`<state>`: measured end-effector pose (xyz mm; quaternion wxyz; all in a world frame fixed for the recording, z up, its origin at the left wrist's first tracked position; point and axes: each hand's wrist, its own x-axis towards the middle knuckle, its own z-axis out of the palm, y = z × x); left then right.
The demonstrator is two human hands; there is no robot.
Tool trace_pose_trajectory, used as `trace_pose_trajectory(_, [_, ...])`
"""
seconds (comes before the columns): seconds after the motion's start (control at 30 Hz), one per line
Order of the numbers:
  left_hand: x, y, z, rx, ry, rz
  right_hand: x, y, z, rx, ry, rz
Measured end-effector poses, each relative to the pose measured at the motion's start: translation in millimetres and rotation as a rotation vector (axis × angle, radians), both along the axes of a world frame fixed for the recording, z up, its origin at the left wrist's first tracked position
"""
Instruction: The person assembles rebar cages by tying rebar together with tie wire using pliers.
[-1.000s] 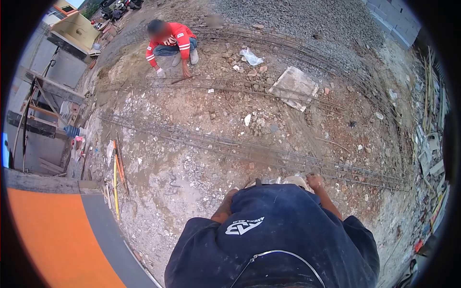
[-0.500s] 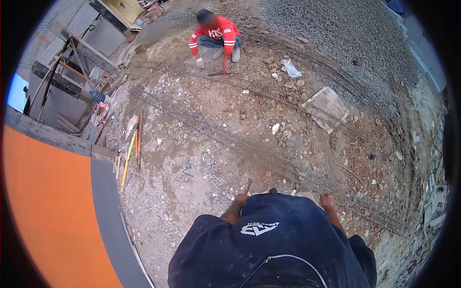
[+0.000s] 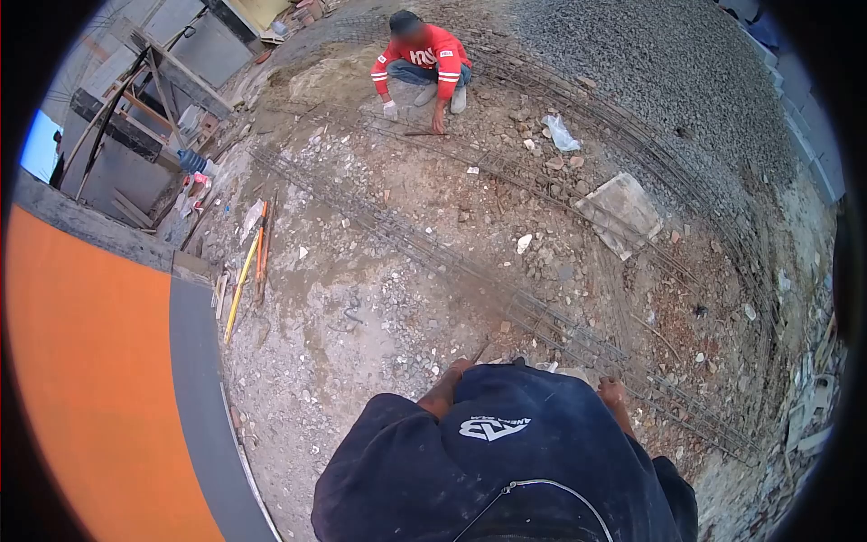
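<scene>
My left hand [image 3: 458, 369] is closed around a thin dark rod-like tool [image 3: 481, 351], whose tip points away to the right. Its other end is hidden by my hand and dark shirt. On the right, my right hand [image 3: 611, 391] is closed beside a long assembly of thin steel reinforcing bars [image 3: 433, 256]. What its fingers hold, if anything, I cannot make out. The bars run diagonally over the rubble from upper left to lower right, just beyond both hands.
A person in a red top [image 3: 426, 56] squats beyond the bars, one hand at a dark rod [image 3: 423, 134]. Orange-and-yellow long-handled tools [image 3: 262, 248] lie left, near an orange wall [image 3: 90, 379]. A flat slab [image 3: 619, 215], plastic bag [image 3: 561, 134] and gravel heap [image 3: 650, 72] are to the right.
The tool in my left hand has tilted further to the right. My right hand has shifted slightly down. The whole view has moved a little; the squatting person keeps the same posture.
</scene>
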<state>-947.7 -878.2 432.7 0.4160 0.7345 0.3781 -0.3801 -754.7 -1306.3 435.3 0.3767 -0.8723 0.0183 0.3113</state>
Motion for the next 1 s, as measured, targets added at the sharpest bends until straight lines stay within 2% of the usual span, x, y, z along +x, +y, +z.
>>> trace_pose_trajectory(0.07, [0, 2, -15, 0.007, -0.01, -0.063, 1, 7, 16, 0.001, 0.238, -0.187])
trace_pose_trajectory(0.1, [-2, 5, -24, 0.019, -0.021, -0.122, 0, 4, 8, -0.009, 0.215, -0.171])
trace_pose_trajectory(0.13, [-10, 10, -28, -0.042, -0.101, -0.112, 1, -4, -16, -0.018, 0.11, -0.043])
trace_pose_trajectory(0.2, [-11, 13, -25, -0.017, -0.11, -0.179, 1, -31, -74, -0.128, -0.249, 0.387])
trace_pose_trajectory(0.23, [-11, 14, -26, -0.003, -0.102, -0.214, 4, -42, -94, -0.111, -0.286, 0.42])
trace_pose_trajectory(0.27, [-13, 15, -25, 0.002, -0.092, -0.259, 5, -39, -81, -0.112, -0.228, 0.233])
trace_pose_trajectory(0.33, [-16, 17, -24, 0.015, -0.063, -0.339, 8, -18, -32, 0.064, 0.068, -0.412])
trace_pose_trajectory(0.37, [-17, 20, -24, 0.022, -0.051, -0.37, 9, -11, -13, 0.112, 0.122, -0.587])
trace_pose_trajectory(0.47, [-13, 28, -24, 0.036, -0.024, -0.45, 16, -17, 12, 0.22, 0.127, -0.721])
trace_pose_trajectory(0.57, [-3, 36, -27, 0.046, 0.001, -0.537, 10, -48, -25, 0.255, 0.24, -0.717])
trace_pose_trajectory(0.6, [4, 39, -31, 0.051, 0.006, -0.577, 5, -52, -35, 0.084, 0.2, -0.494])
trace_pose_trajectory(0.67, [20, 44, -38, 0.064, 0.006, -0.685, 2, -53, -42, -0.489, -0.061, 0.381])
trace_pose_trajectory(0.7, [31, 45, -42, 0.076, 0.002, -0.743, 5, -45, -41, -0.602, -0.083, 0.563])
trace_pose_trajectory(0.73, [44, 47, -47, 0.089, 0.001, -0.803, 9, -33, -44, -0.546, 0.053, 0.448])
trace_pose_trajectory(0.8, [91, 34, 15, 0.099, 0.021, -0.628, 32, -5, -35, -0.483, 0.104, 0.392])
trace_pose_trajectory(0.83, [106, 36, 17, 0.108, 0.033, -0.538, 50, 11, -29, -0.419, 0.142, 0.337])
trace_pose_trajectory(0.87, [119, 39, 14, 0.118, 0.04, -0.446, 74, 30, -18, -0.418, 0.148, 0.339])
trace_pose_trajectory(0.9, [112, 55, -26, 0.082, 0.041, -0.35, 108, 51, -5, -0.431, 0.21, 0.403])
trace_pose_trajectory(0.97, [143, 67, -53, 0.051, 0.04, -0.256, 179, 66, -28, -0.428, 0.168, 0.567])
trace_pose_trajectory(1.0, [163, 70, -55, 0.05, 0.014, -0.275, 209, 69, -57, -0.408, 0.073, 0.661])
